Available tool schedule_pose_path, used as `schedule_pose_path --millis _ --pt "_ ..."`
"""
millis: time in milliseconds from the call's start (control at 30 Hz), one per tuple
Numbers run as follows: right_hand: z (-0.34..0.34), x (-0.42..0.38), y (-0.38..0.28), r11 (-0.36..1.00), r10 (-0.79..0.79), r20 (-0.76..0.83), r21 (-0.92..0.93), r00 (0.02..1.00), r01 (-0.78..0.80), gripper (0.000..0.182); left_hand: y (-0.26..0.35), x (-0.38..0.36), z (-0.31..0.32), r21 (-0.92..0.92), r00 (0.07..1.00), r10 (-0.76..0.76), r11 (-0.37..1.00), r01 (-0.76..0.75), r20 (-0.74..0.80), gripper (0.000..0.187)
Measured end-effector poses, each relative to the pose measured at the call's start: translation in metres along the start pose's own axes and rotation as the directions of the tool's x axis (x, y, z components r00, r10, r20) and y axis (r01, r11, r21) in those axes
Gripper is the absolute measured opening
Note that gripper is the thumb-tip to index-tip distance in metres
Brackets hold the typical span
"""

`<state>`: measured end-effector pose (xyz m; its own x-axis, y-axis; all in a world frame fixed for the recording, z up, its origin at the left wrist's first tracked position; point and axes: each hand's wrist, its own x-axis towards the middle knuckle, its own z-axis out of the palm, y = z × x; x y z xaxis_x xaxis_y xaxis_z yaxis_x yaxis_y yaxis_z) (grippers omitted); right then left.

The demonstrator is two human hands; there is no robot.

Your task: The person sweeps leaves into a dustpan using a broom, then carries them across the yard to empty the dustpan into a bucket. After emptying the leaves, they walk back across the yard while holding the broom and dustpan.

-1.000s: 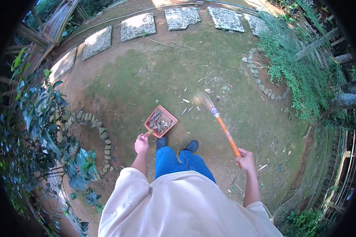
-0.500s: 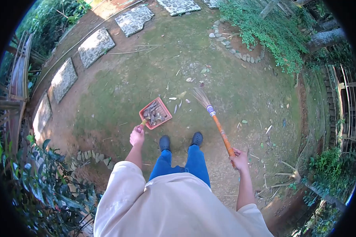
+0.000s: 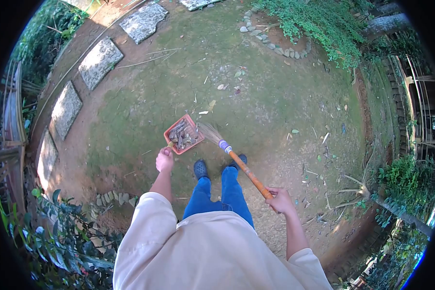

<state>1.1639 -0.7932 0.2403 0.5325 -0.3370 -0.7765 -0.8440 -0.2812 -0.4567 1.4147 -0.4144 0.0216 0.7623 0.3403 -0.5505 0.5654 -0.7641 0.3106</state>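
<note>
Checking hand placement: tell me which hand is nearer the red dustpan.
Left. The left hand grips the handle of the red dustpan. The right hand is well off to its right, holding the broom.

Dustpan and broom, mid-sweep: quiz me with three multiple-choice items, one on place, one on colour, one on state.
1. Where do the broom bristles sit?
A. At the dustpan mouth
B. On the stepping stones
C. Behind the shoes

2. What colour is the dustpan?
A. Blue
B. Red-orange
C. White

3. What is the dustpan's state?
A. Empty
B. Upside down
C. Holding dry leaves

Answers: 1 A, the bristles meet the pan's open edge. 2 B, its rim and walls show red-orange. 3 C, brown leaves lie inside while the left hand grips its handle and the right hand grips the broom.
</note>
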Motion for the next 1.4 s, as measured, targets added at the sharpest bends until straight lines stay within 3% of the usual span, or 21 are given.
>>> schedule_pose_path --millis 233,633,833,933,1133,1233,1400 --pt "-0.008 -0.037 -0.002 0.997 0.013 0.019 0.072 1.0 -0.015 0.059 -0.013 -0.008 -0.008 0.001 1.0 -0.014 1.0 0.014 -0.018 0.034" --pt "-0.012 -0.012 0.05 0.997 0.012 -0.28 0.082 0.96 0.011 0.061 -0.035 -0.023 -0.005 -0.025 1.0 0.013 1.0 -0.014 -0.022 0.037" --pt "0.012 0.018 0.079 0.994 -0.087 -0.358 -0.092 0.93 0.058 0.058 -0.03 -0.028 0.011 -0.016 1.0 0.015 1.0 -0.015 0.015 0.039" --pt "0.016 0.002 0.066 0.998 0.051 -0.202 -0.018 0.978 -0.056 0.057 -0.028 -0.031 0.018 0.019 0.999 0.04 0.999 -0.04 0.023 0.039" --pt "0.002 -0.042 0.052 0.99 0.101 -0.034 0.099 0.994 -0.097 0.058 -0.028 -0.033 0.022 -0.001 0.999 0.034 0.999 -0.034 0.038 0.038" --pt "0.005 -0.047 0.057 0.979 0.09 -0.003 0.185 0.996 -0.088 0.059 -0.025 -0.035 0.015 0.017 0.999 0.004 1.0 -0.005 0.032 0.038" --pt "0.006 -0.041 0.044 0.979 0.068 -0.08 0.199 0.994 -0.051 0.062 -0.032 -0.034 0.009 0.034 1.0 0.017 0.999 -0.017 0.007 0.038"
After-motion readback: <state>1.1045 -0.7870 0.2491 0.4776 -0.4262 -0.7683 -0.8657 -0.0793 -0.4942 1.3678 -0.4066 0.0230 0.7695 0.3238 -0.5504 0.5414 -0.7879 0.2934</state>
